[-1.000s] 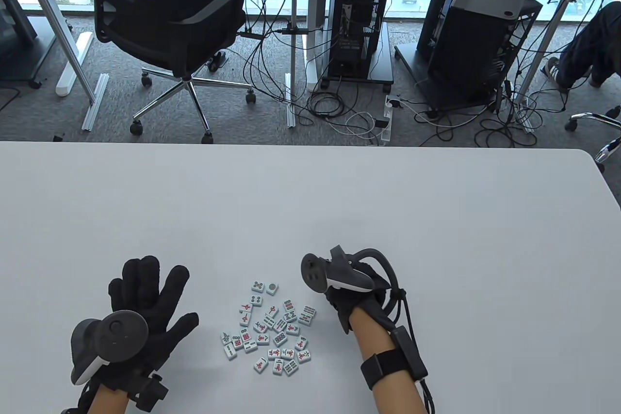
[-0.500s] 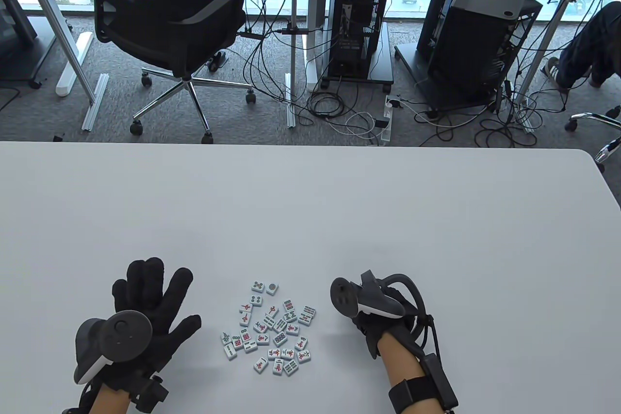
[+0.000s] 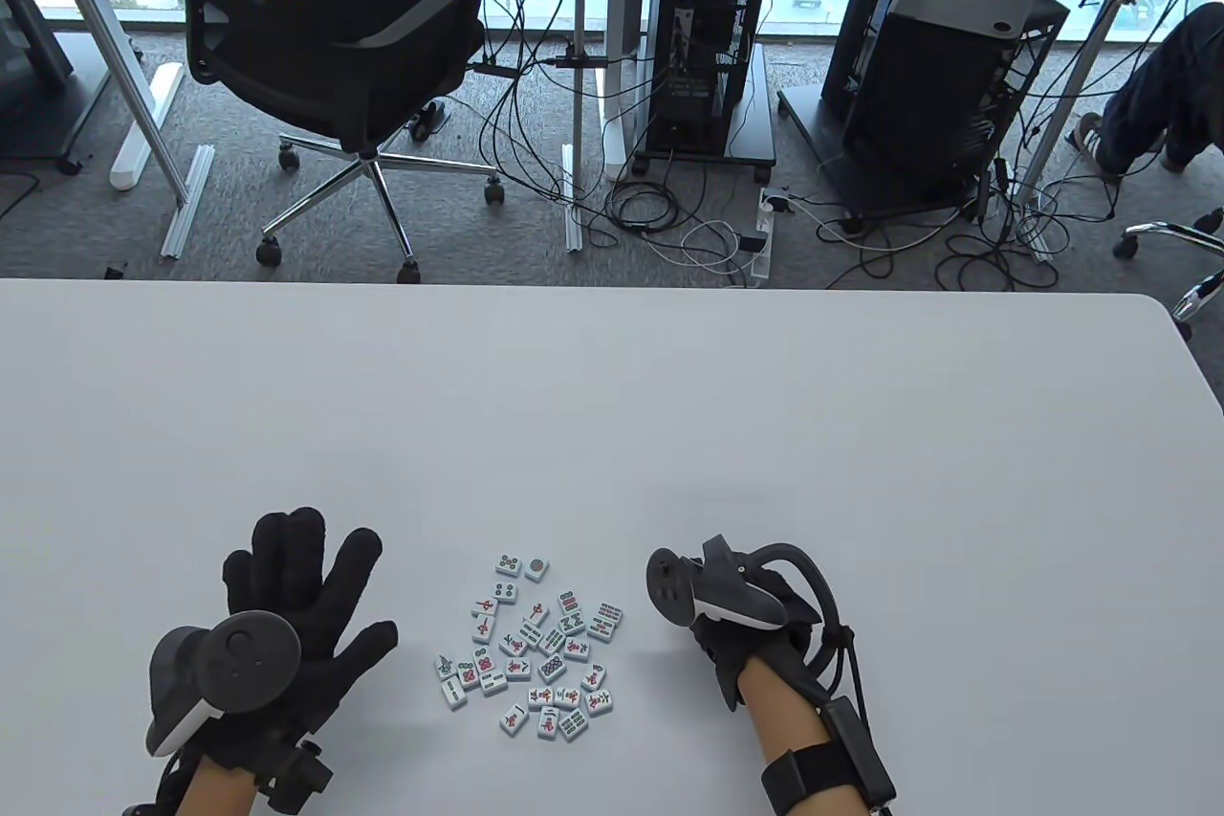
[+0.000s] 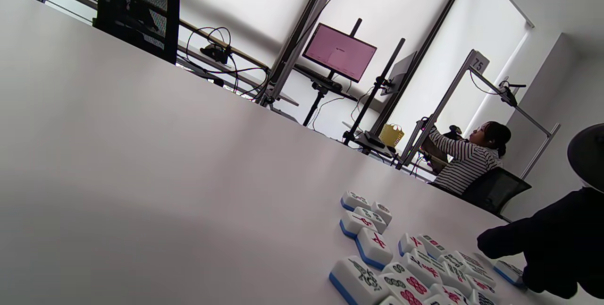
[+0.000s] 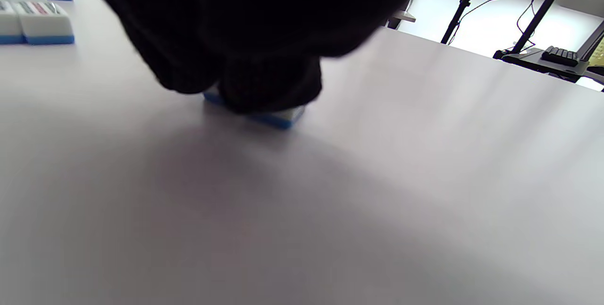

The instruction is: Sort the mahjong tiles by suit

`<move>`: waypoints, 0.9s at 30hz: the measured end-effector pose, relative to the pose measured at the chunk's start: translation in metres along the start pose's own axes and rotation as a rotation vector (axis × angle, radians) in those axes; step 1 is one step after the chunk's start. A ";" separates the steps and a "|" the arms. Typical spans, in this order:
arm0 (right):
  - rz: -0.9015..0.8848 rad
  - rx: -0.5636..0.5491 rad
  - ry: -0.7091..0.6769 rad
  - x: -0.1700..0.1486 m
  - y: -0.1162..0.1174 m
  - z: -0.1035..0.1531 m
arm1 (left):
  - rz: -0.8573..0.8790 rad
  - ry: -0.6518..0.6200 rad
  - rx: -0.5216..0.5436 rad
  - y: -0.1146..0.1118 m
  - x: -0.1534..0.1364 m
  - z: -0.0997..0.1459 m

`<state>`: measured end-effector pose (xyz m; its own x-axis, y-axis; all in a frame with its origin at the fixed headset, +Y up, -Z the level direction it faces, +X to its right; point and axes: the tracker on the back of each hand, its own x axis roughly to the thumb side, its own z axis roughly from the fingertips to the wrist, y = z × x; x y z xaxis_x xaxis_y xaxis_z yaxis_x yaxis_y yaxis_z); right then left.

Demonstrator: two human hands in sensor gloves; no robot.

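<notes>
Right now the right hand sits on the tabletop just to the right of the pile of tiles, its fingers pressed down on one blue-backed tile that lies flat, apart from the pile; whether they pinch it or only rest on it I cannot tell. Over on the other side, the left hand lies flat, fingers spread wide, holding nothing, a little left of the pile. Those tiles sit face up in a loose cluster between the two hands.
</notes>
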<state>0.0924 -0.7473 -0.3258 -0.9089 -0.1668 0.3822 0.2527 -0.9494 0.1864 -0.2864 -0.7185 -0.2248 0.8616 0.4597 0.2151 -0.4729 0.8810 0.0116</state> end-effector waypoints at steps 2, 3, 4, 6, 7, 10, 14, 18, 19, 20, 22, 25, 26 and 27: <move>-0.019 -0.028 -0.005 0.005 -0.010 -0.001 | -0.001 0.000 -0.001 0.000 0.000 0.000; -0.038 -0.052 -0.009 0.010 -0.017 -0.003 | 0.000 0.000 -0.002 0.000 0.000 0.000; -0.059 -0.078 -0.009 0.014 -0.021 -0.006 | 0.000 0.000 -0.003 0.000 0.000 0.000; -0.118 -0.117 -0.019 0.027 -0.029 -0.013 | 0.000 0.000 -0.005 0.000 0.000 0.000; -0.140 -0.126 -0.025 0.035 -0.032 -0.017 | -0.001 0.000 -0.005 0.000 0.000 0.000; -0.137 -0.147 -0.049 0.061 -0.039 -0.032 | 0.001 -0.002 -0.004 0.000 0.000 0.000; -0.107 -0.143 -0.042 0.087 -0.042 -0.050 | 0.008 -0.002 0.000 0.001 0.000 0.000; -0.106 -0.058 -0.030 0.106 -0.039 -0.068 | 0.017 -0.003 0.007 0.002 0.000 0.000; -0.097 -0.039 -0.025 0.109 -0.039 -0.070 | 0.018 -0.002 0.007 0.002 -0.001 0.000; -0.083 -0.025 -0.022 0.112 -0.038 -0.073 | 0.019 -0.002 0.008 0.002 -0.001 0.000; -0.037 -0.020 -0.015 0.119 -0.038 -0.077 | 0.020 0.000 0.009 0.002 -0.001 0.001; -0.009 0.009 -0.001 0.126 -0.036 -0.082 | 0.021 0.003 0.005 0.002 -0.001 0.000; -0.004 0.018 -0.006 0.128 -0.035 -0.084 | 0.020 0.003 0.003 0.002 -0.001 0.000; -0.005 0.014 -0.008 0.129 -0.035 -0.085 | 0.018 0.004 0.001 0.002 -0.001 0.000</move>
<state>-0.0621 -0.7578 -0.3596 -0.9074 -0.1596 0.3887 0.2525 -0.9466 0.2007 -0.2884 -0.7172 -0.2248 0.8536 0.4761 0.2113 -0.4888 0.8723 0.0091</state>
